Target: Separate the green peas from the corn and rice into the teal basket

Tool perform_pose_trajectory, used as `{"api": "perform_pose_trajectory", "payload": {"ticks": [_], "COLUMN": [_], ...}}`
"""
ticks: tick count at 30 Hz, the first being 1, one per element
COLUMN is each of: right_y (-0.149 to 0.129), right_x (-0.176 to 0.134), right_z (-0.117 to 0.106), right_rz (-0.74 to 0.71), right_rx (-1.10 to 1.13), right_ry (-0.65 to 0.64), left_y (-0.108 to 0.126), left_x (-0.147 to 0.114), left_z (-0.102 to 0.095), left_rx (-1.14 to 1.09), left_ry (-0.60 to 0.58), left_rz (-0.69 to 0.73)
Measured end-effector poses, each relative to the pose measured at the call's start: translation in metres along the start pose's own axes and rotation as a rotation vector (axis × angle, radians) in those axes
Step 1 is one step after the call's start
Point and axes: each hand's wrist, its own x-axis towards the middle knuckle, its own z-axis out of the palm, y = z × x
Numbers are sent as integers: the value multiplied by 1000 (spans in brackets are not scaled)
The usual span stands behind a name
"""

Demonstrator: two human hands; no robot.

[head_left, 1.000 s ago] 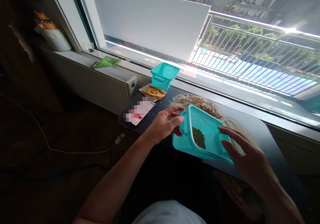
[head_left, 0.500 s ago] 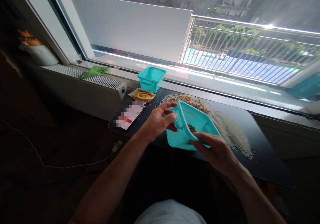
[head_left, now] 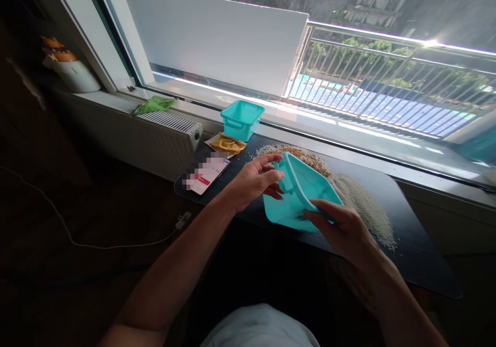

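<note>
A turquoise plastic basket (head_left: 289, 210) is tilted away from me over the near edge of the dark table. My left hand (head_left: 258, 181) grips its left end by the handle and rim. With thumb and fingers, my right hand (head_left: 335, 217) pinches the near rim. The raised near wall hides the basket's bottom, so its contents are out of sight. Just beyond it lie a pile of white rice (head_left: 366, 207) and, farther left, a spread of yellowish beans (head_left: 306, 159) mixed with white grains.
A second turquoise basket (head_left: 242, 122) stands at the table's back left. In front of it are a yellow-orange packet (head_left: 227, 144) and a phone (head_left: 207, 176). Left of the table is a radiator (head_left: 166, 140) with a green cloth (head_left: 157, 105) on top. A window runs along the back.
The basket has tipped farther away from me, and the green beans seen inside it earlier are now hidden behind its near wall. Both hands keep their hold. The whole view has shifted slightly.
</note>
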Motion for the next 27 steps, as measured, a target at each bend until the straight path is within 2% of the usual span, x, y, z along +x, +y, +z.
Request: {"api": "perform_pose_trajectory", "payload": {"ticks": [12, 27], "right_y": [-1, 4], "right_x": [4, 6], "right_z": [3, 10], "right_rz": [11, -47], "right_rx": [39, -24], "right_ry": [-51, -102], "left_y": [8, 2], "left_x": [1, 4], "left_z": [-3, -3], "left_rx": [-7, -6], "left_ry": [-27, -21], "left_rz": [-21, -54]}}
